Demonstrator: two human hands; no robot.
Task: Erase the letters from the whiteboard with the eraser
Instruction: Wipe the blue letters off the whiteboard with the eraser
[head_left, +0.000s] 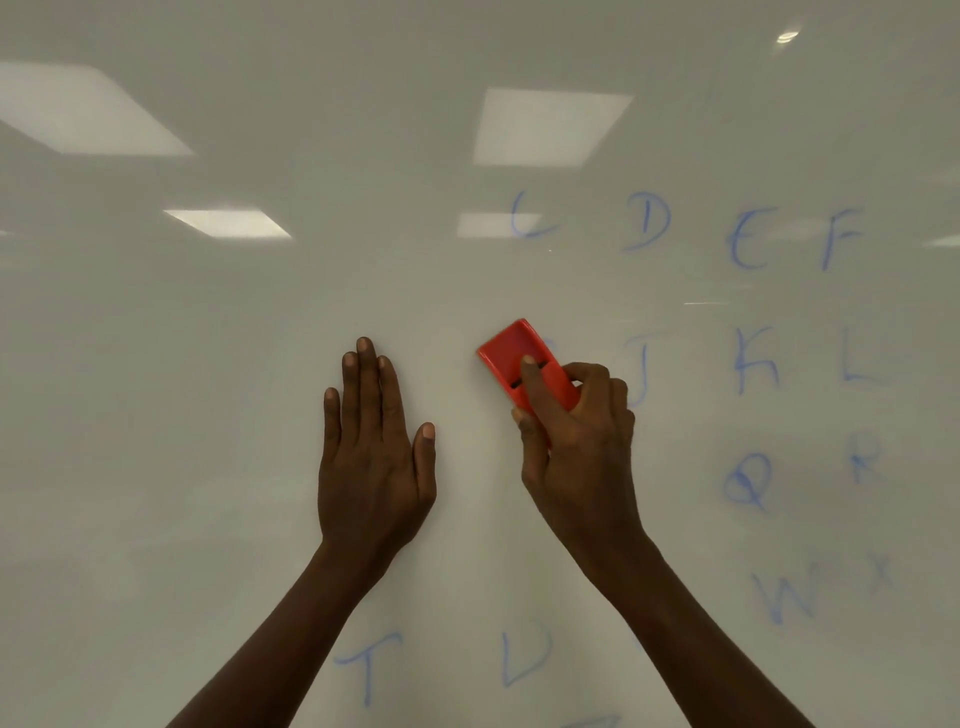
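Head view: right hand (576, 447) grips eraser (511, 358), left hand (371, 457) flat.

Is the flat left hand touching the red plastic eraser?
Apart. The head view shows bare whiteboard between the left hand and the red plastic eraser, held by the right hand.

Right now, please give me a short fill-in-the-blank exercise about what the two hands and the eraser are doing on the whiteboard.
1. The eraser is held by the ____ hand.
2. The left hand lies flat and open on the whiteboard, holding ____.
3. The colour of the eraser is ____.
4. The letters left on the whiteboard are written in ____ ink.

Missing words: right; nothing; red; blue
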